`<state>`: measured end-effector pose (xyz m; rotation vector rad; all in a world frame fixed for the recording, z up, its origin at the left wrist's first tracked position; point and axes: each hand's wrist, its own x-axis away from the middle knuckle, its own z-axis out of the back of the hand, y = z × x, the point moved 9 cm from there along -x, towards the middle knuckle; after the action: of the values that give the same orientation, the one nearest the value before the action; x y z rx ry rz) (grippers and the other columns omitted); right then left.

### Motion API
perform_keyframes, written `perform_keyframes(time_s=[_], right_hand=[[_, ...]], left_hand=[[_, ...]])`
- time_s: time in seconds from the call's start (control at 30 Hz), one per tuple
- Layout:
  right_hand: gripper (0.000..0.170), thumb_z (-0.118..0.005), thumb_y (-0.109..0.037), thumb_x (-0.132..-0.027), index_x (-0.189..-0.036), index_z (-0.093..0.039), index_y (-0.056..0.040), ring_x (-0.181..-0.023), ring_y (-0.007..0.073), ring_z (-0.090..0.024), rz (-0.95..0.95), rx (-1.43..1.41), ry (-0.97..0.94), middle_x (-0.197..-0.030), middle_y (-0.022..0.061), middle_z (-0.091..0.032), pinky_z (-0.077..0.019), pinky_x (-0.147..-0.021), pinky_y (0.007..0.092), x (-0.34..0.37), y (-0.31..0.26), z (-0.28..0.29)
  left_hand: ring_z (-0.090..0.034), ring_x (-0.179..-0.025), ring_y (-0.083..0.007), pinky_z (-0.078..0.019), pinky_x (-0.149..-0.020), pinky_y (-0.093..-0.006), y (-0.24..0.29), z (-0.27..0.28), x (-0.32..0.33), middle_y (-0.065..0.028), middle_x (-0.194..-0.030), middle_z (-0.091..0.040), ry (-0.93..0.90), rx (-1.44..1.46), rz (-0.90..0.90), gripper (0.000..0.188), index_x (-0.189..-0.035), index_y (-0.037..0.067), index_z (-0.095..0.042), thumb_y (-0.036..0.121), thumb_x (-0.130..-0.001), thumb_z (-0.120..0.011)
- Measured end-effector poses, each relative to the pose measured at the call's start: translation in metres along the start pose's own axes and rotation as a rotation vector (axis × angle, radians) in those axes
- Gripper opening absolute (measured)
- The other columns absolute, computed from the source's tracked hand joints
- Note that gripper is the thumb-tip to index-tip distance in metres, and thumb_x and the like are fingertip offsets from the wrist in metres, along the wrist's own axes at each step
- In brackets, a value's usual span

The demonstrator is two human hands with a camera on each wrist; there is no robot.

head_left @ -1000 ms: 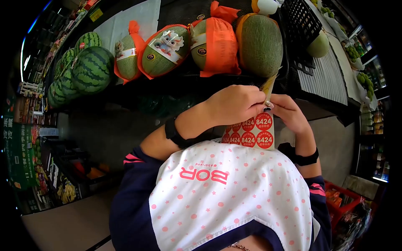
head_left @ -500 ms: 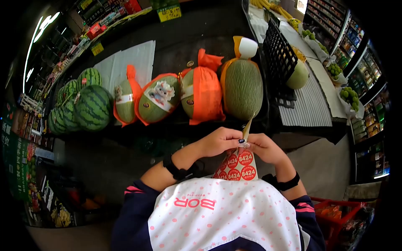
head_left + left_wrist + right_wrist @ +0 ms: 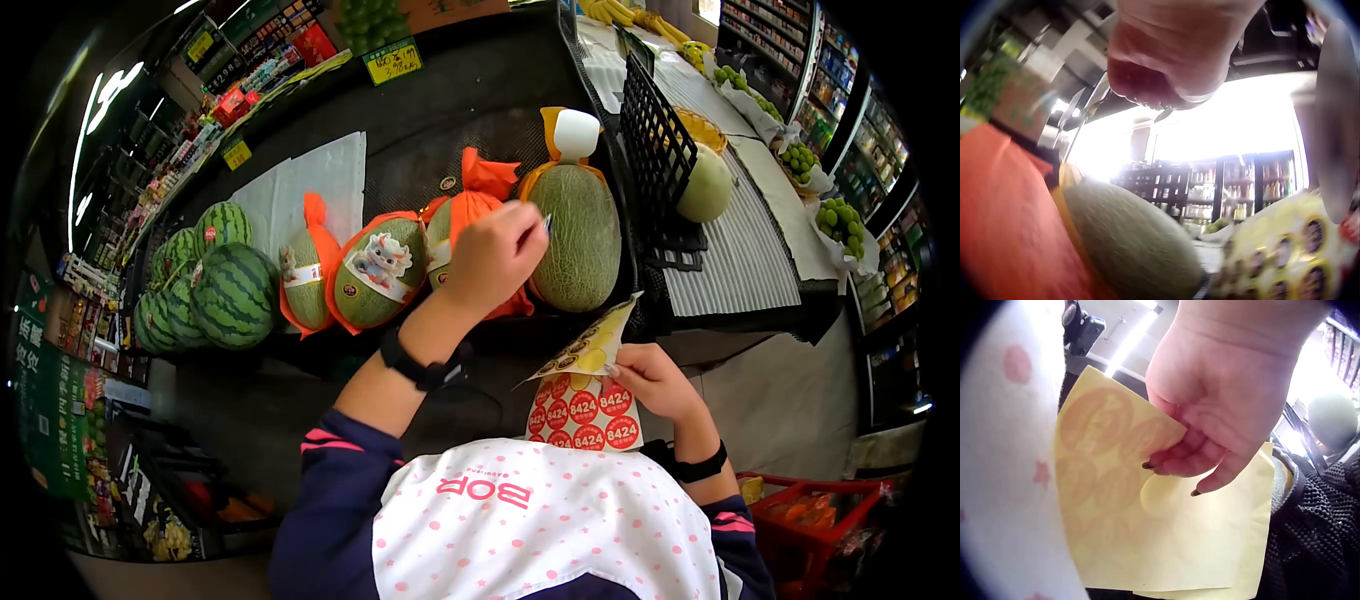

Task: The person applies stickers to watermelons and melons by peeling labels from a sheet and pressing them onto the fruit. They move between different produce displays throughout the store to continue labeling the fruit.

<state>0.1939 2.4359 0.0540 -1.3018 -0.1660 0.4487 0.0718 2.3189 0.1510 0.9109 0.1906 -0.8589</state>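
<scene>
In the head view, the left hand (image 3: 495,255) is raised before the orange-wrapped melon (image 3: 465,215), beside the large netted melon (image 3: 572,240). Its fingers are curled; a small thin thing (image 3: 547,223) shows at their tips, as does a glinting edge (image 3: 1163,114) in the left wrist view, too small to identify. The right hand (image 3: 655,380) pinches sticker sheets near the apron: a yellow one (image 3: 595,345) folded up above a sheet of round red 8424 stickers (image 3: 583,412). In the right wrist view, thumb and fingers (image 3: 1197,453) grip a pale sheet (image 3: 1104,487) seen from behind.
Watermelons (image 3: 235,290) and two banded melons, one of them large (image 3: 380,270), lie along the dark display's front edge. A black crate (image 3: 655,150) stands on the right, with a pale melon (image 3: 707,185) behind it. A red basket (image 3: 815,515) is at lower right.
The left hand has parted from the right hand and the sheets, moving up and left towards the melons. The right hand still holds the sheets, which have spread apart. The view has tilted up.
</scene>
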Motion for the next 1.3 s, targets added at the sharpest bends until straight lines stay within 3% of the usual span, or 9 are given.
perform_keyframes(time_s=[0.07,0.17,0.53,0.63,0.73,0.97,1.13,1.2,1.3], right_hand=[[0.017,-0.050,-0.007,-0.085,-0.073,-0.058,0.0017,-0.055,0.0120,-0.044,-0.071,-0.067,0.052,-0.062,0.0069,-0.050,-0.0366,-0.051,0.0260,0.007,0.011,0.005],[0.017,-0.050,-0.008,-0.085,-0.074,-0.058,0.0018,-0.056,0.0104,-0.042,-0.047,-0.065,0.114,-0.065,0.0060,-0.050,-0.0352,-0.051,0.0257,0.016,0.018,0.011],[0.020,-0.048,-0.010,-0.086,-0.073,-0.057,0.0014,-0.057,0.0086,-0.042,-0.139,-0.154,0.223,-0.065,0.0038,-0.050,-0.0344,-0.052,0.0241,0.041,0.046,0.019],[0.020,-0.048,-0.010,-0.087,-0.073,-0.058,0.0014,-0.058,0.0085,-0.042,-0.171,-0.198,0.213,-0.065,0.0031,-0.050,-0.0347,-0.053,0.0235,0.043,0.045,0.017],[0.021,-0.048,-0.010,-0.087,-0.074,-0.058,0.0014,-0.059,0.0087,-0.043,-0.170,-0.212,0.181,-0.065,0.0028,-0.050,-0.0350,-0.053,0.0233,0.038,0.055,0.014],[0.020,-0.047,-0.010,-0.087,-0.075,-0.058,0.0011,-0.056,0.0075,-0.043,-0.164,-0.232,0.229,-0.061,0.0009,-0.050,-0.0347,-0.051,0.0230,0.031,0.052,0.011],[0.022,-0.047,-0.010,-0.088,-0.072,-0.056,0.0010,-0.056,0.0062,-0.041,-0.160,-0.161,0.203,-0.061,-0.0003,-0.050,-0.0338,-0.051,0.0225,0.029,0.041,0.018],[0.022,-0.047,-0.010,-0.088,-0.072,-0.057,0.0012,-0.057,0.0059,-0.041,-0.149,-0.161,0.231,-0.061,-0.0003,-0.049,-0.0339,-0.051,0.0225,0.031,0.039,0.021],[0.023,-0.046,-0.011,-0.089,-0.072,-0.057,0.0012,-0.057,0.0058,-0.041,-0.173,-0.220,0.245,-0.061,-0.0004,-0.050,-0.0338,-0.051,0.0221,0.036,0.044,0.021]], left_hand=[[-0.056,-0.054,-0.0187,-0.0446,-0.050,-0.0310,0.044,-0.005,-0.019,-0.0049,-0.061,-0.050,0.206,-0.721,-0.403,0.012,-0.070,0.006,-0.052,0.015,-0.078,-0.056],[-0.056,-0.056,-0.0251,-0.0463,-0.051,-0.0345,0.006,-0.057,-0.039,-0.0066,-0.062,-0.050,0.038,-0.848,-0.356,0.014,-0.068,0.008,-0.051,0.017,-0.076,-0.058],[-0.055,-0.064,-0.0304,-0.0443,-0.057,-0.0383,-0.024,-0.063,-0.040,-0.0115,-0.072,-0.051,-0.122,-0.422,-0.197,0.020,-0.079,0.004,-0.049,0.022,-0.081,-0.056],[-0.054,-0.079,-0.0307,-0.0446,-0.070,-0.0395,-0.044,-0.035,-0.056,-0.0134,-0.094,-0.054,-0.072,-0.115,0.113,0.016,-0.086,0.005,-0.048,0.020,-0.083,-0.054],[-0.047,-0.104,-0.0293,-0.0379,-0.087,-0.0419,-0.009,-0.052,-0.076,-0.0123,-0.113,-0.049,0.096,-0.432,-0.333,0.028,-0.106,0.010,-0.049,0.025,-0.083,-0.054],[-0.014,-0.135,-0.0247,-0.0086,-0.106,-0.0529,-0.041,-0.116,-0.087,-0.0036,-0.143,-0.025,-0.067,-0.826,-0.237,0.062,-0.139,0.020,-0.023,0.049,-0.087,-0.038],[-0.013,-0.136,-0.0247,-0.0091,-0.107,-0.0511,-0.049,-0.117,-0.092,-0.0043,-0.145,-0.022,-0.129,-0.837,-0.194,0.062,-0.140,0.019,-0.021,0.050,-0.088,-0.033],[-0.008,-0.136,-0.0250,-0.0063,-0.107,-0.0502,-0.058,-0.105,-0.098,-0.0046,-0.146,-0.021,-0.087,-0.509,-0.104,0.066,-0.141,0.016,-0.018,0.054,-0.088,-0.030],[-0.025,-0.129,-0.0291,-0.0198,-0.104,-0.0440,-0.066,-0.084,-0.107,-0.0142,-0.136,-0.033,0.123,-0.328,-0.188,0.056,-0.133,0.005,-0.032,0.040,-0.089,-0.041]])
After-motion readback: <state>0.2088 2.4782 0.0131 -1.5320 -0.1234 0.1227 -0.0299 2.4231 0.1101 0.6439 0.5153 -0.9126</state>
